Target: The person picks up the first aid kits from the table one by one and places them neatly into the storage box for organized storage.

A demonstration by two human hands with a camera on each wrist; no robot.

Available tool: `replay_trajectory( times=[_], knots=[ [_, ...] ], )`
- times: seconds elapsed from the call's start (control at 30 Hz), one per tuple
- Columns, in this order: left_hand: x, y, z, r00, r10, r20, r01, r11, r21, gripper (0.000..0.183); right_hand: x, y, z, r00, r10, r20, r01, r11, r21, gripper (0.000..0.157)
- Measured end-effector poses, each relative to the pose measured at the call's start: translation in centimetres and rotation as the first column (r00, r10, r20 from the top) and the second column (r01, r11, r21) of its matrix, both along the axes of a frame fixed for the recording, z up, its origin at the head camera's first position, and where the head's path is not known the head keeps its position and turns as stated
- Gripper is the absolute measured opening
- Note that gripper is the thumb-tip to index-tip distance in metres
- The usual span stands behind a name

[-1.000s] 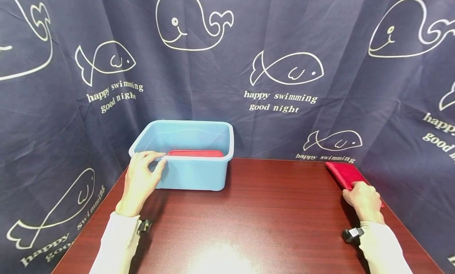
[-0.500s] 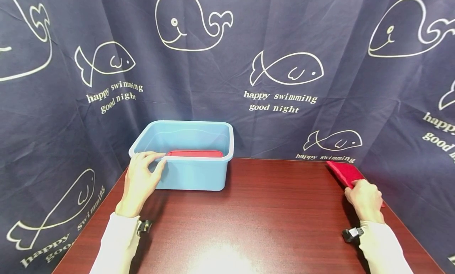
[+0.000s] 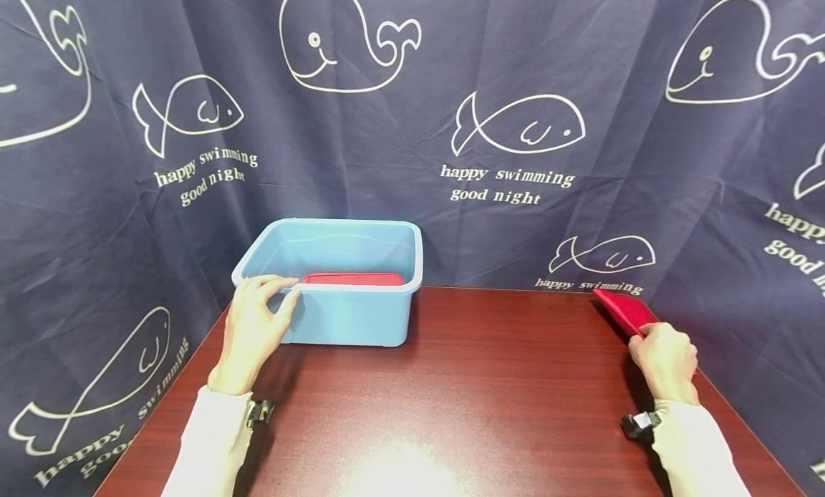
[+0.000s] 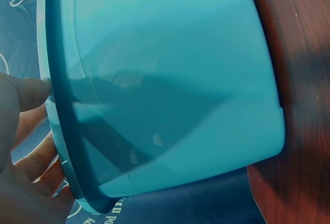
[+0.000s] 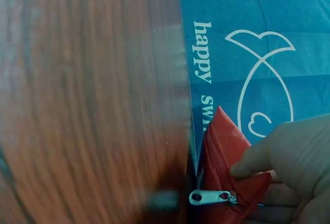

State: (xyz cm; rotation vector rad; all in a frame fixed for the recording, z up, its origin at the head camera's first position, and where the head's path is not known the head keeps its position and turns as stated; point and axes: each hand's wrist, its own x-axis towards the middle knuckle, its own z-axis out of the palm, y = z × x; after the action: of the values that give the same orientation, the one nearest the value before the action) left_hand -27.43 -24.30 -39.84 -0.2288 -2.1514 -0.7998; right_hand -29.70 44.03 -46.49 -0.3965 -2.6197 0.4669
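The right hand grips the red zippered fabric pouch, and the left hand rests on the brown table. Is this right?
The left hand is not on the table: the left wrist view shows it gripping the light-blue rectangular plastic bin. The right hand grips the pouch.

Left hand holds a blue bin, right hand grips a red pouch.

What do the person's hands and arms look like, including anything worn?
The left hand and right hand wear no gloves. Plain off-white fabric forms the left sleeve and right sleeve. The wrists carry a small dark boxy left camera and a similar right camera with a pale patch.
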Motion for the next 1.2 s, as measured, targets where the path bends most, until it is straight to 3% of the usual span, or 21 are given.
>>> replay_trajectory(
  times=[0.23,0.6,1.2],
  knots=[
    [0.0,-0.1,0.0,1.000,-0.003,-0.001,0.003,1.000,0.001,0.021,-0.2,0.2,0.2,0.999,-0.045,-0.011,0.045,0.999,-0.021,0.036],
    [0.0,0.0,-0.1,1.000,-0.007,-0.005,0.007,1.000,0.001,0.021,-0.2,0.6,0.4,0.985,-0.113,-0.128,0.107,0.993,-0.057,0.034],
    [0.0,0.0,0.0,1.000,-0.006,-0.012,0.006,1.000,0.002,0.020,-0.1,0.2,1.3,0.965,-0.132,-0.227,0.116,0.990,-0.083,0.035]
  ],
)
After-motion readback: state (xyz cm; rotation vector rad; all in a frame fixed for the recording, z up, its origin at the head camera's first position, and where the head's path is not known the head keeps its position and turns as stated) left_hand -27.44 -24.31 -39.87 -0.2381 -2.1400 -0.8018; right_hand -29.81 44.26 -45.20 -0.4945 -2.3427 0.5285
